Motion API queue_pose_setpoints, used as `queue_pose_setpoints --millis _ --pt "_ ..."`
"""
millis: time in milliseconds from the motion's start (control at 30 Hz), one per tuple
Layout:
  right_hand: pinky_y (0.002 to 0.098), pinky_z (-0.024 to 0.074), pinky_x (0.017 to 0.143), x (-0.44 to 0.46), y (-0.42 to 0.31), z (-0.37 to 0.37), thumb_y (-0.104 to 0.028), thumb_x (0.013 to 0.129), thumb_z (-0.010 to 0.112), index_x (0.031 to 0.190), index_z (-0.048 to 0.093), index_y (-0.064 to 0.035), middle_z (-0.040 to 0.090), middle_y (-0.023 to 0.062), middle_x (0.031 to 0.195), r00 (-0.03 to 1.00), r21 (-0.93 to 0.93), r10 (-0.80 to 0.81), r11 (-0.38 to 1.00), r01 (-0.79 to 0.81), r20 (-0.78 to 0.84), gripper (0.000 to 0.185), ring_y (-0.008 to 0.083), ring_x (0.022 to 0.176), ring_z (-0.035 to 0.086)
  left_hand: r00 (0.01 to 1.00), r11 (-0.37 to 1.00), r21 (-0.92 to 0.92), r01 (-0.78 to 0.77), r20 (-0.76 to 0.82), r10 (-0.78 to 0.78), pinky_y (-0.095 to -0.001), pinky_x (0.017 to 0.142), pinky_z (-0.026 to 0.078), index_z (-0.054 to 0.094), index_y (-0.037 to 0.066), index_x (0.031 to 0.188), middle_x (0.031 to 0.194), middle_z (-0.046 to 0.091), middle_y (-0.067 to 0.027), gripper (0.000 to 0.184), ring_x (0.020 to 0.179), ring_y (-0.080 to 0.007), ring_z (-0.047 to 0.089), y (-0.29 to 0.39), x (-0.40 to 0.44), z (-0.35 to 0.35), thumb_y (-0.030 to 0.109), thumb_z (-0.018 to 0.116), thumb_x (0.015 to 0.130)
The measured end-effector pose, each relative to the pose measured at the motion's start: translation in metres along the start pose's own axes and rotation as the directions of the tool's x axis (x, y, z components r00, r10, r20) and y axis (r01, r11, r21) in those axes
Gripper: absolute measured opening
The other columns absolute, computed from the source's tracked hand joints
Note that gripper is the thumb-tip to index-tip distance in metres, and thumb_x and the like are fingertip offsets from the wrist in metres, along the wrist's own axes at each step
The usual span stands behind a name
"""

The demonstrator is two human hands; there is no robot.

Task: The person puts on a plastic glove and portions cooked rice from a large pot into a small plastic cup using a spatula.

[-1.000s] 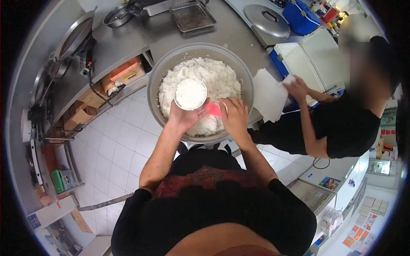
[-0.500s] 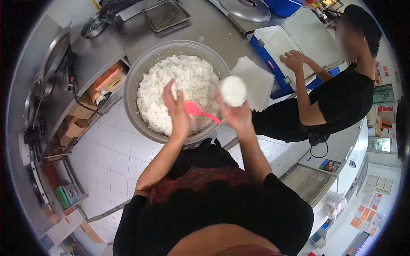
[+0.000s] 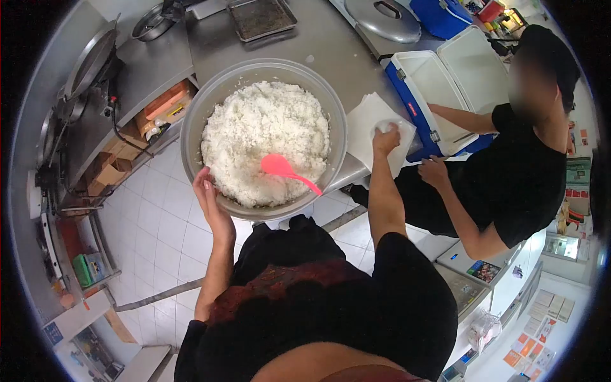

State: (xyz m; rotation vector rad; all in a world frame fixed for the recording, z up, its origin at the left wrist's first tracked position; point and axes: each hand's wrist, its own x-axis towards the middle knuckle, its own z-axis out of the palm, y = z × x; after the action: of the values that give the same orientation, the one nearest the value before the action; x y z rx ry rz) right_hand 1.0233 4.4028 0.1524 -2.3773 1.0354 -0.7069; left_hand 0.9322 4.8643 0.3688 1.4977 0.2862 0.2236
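Note:
A wide metal pot [image 3: 340,140] holds a heap of white rice [image 3: 267,121]. On the rice at the front right lies a pink paddle [image 3: 277,165], its handle reaching the pot's rim; neither hand touches it. My left hand [image 3: 211,194] is at the pot's front left rim, fingers apart and holding nothing. Over white paper sheets [image 3: 363,127] right of the pot, my right hand [image 3: 387,139] has its fingers bent round something pale. That thing blends with the paper and is mostly hidden.
A co-worker in black stands at the right, one arm in an open blue and white cooler [image 3: 417,63], the other hand [image 3: 434,172] near the paper. Behind the pot are a metal tray [image 3: 261,18] and a large lid [image 3: 382,19]. Pans stand at the left.
My right hand has carried the rice-filled round container rightward, down to the paper. My left hand has moved from over the rice to the rim. The co-worker's arm has reached into the cooler.

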Motion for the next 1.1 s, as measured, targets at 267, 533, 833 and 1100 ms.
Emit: queue_pose_setpoints --millis 267,533,833,1100 --pt "0.0376 0.0401 0.103 -0.127 -0.229 -0.151 -0.024 0.096 0.052 0.126 0.051 -0.0042 0.059 0.0085 0.119 0.580 0.542 -0.318 -0.209 -0.814 0.750 0.036 0.0215 0.114 0.056 0.791 0.920 -0.114 0.374 0.558 -0.253 -0.0412 0.096 0.044 0.040 0.014 0.140 0.133 0.050 -0.0094 0.055 0.120 -0.0236 0.051 -0.012 0.010 0.024 0.052 0.033 0.101" --pt "0.0414 0.0476 0.084 -0.197 -0.299 -0.161 -0.021 0.094 0.054 0.108 0.066 -0.0088 0.066 0.0135 0.099 0.749 0.596 -0.565 0.749 0.290 0.346 0.022 0.0251 0.086 0.063 0.657 0.439 -0.511 0.739 0.691 -0.301 -0.0558 0.094 0.050 0.043 0.014 0.138 0.136 0.050 -0.0134 0.066 0.120 -0.0326 0.054 -0.001 0.033 -0.039 0.063 0.032 0.095" --pt "0.0471 0.0459 0.083 -0.182 -0.217 -0.105 -0.015 0.082 0.057 0.094 0.069 -0.0045 0.067 0.0193 0.099 0.450 -0.062 -0.399 0.690 0.721 0.799 0.021 0.0375 0.099 0.061 0.806 0.498 -0.633 0.592 0.477 -0.351 -0.0523 0.100 0.045 0.043 0.011 0.138 0.133 0.052 -0.0107 0.063 0.122 -0.0285 0.052 0.012 0.035 -0.101 0.057 0.035 0.096" --pt "0.0471 0.0468 0.082 -0.165 -0.255 -0.183 -0.027 0.088 0.059 0.100 0.069 -0.0108 0.068 0.0124 0.091 0.448 -0.100 -0.384 0.659 0.746 0.807 0.023 0.0285 0.096 0.064 0.829 0.584 -0.588 0.560 0.381 -0.410 -0.0360 0.086 0.046 0.052 0.016 0.129 0.126 0.057 -0.0049 0.054 0.110 -0.0209 0.056 0.000 0.047 -0.124 0.055 0.035 0.096"
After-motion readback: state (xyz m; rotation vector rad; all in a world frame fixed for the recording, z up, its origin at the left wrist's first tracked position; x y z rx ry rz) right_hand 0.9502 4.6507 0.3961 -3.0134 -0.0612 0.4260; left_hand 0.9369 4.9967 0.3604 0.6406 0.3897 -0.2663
